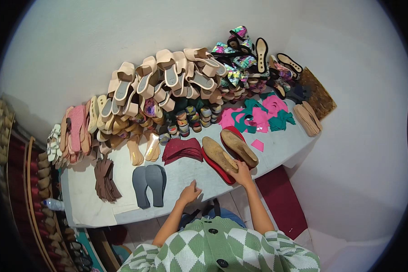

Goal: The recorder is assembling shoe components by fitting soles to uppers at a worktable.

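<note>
My right hand [241, 174] closes round the heel end of a worn tan shoe last [216, 153], which rests on a red sole [225, 176] near the table's front edge. Right beside it lies a second shoe last [241, 147] with another red piece [230, 130] showing at its toe. My left hand [190, 193] hovers by the front edge, a finger stretched out and nothing in it. Behind that hand sits a fanned stack of dark red cut pieces [182, 150]. To its left is a pair of grey sole shapes [148, 185].
Heaped beige heeled sandals [146, 78] and patterned sandals [243, 63] line the wall. Pink and green scraps [260, 115] lie at the right, beside tan soles [307, 119]. Brown strips [106, 181] and beige insoles [135, 149] lie left. A shelf of shoe lasts [45, 181] stands beyond the table [88, 211].
</note>
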`<state>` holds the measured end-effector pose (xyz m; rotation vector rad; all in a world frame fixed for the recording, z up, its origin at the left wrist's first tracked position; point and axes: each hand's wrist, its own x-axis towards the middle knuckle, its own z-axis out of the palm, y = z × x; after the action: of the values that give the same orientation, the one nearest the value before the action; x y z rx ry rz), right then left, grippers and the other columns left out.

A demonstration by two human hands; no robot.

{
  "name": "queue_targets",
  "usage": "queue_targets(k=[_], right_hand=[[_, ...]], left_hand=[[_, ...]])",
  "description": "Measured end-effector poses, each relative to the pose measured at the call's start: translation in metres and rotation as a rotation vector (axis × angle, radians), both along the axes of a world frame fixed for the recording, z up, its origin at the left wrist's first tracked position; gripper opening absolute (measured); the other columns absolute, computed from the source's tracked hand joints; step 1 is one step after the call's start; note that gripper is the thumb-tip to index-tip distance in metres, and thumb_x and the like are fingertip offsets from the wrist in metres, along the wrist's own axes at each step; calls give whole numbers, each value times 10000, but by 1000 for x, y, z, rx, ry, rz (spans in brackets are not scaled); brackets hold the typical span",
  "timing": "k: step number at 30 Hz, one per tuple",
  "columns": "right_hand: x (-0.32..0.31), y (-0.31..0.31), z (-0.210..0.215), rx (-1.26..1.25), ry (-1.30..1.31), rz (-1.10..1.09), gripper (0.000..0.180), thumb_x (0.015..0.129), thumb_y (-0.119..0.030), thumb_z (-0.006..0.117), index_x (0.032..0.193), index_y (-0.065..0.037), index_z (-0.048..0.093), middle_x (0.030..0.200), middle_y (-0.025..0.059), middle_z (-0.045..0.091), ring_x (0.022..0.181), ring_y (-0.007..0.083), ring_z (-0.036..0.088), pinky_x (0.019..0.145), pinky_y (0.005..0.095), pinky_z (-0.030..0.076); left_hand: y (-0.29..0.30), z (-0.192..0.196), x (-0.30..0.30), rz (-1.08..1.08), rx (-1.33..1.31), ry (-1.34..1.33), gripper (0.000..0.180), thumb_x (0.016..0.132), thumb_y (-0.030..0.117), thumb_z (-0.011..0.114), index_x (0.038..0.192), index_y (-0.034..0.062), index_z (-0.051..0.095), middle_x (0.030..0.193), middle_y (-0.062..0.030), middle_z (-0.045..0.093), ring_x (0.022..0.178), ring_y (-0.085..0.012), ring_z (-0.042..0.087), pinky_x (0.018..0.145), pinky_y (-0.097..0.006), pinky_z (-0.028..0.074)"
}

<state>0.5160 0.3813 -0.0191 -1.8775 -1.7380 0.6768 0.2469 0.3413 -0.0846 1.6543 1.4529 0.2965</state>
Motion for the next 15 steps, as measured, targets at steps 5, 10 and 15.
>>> queue_targets(k=[5,10,15], right_hand=[[10,12,-22,5,112,40,559,729,-385,649,1105,6,516,996,237,576,953,356,555,829,383,424],[8,17,-3,-99,142,91,542,741,-362,638,1110,15,513,950,238,594,915,363,570,810,398,435],[15,7,0,-84,150,99,468,743,-279,637,1103,-5,518,984,211,578,921,376,553,780,417,434]], left_hand=[[20,3,39,128,-93,-434,490,841,248,536,1227,-6,372,975,-129,604,822,-221,616,704,-313,479],[49,6,69,317,-313,-703,388,886,221,492,1199,19,387,1012,-96,582,853,-171,598,681,-279,474],[68,18,96,392,-405,-791,418,882,218,513,1211,15,355,1036,-112,565,831,-140,564,653,-228,443]])
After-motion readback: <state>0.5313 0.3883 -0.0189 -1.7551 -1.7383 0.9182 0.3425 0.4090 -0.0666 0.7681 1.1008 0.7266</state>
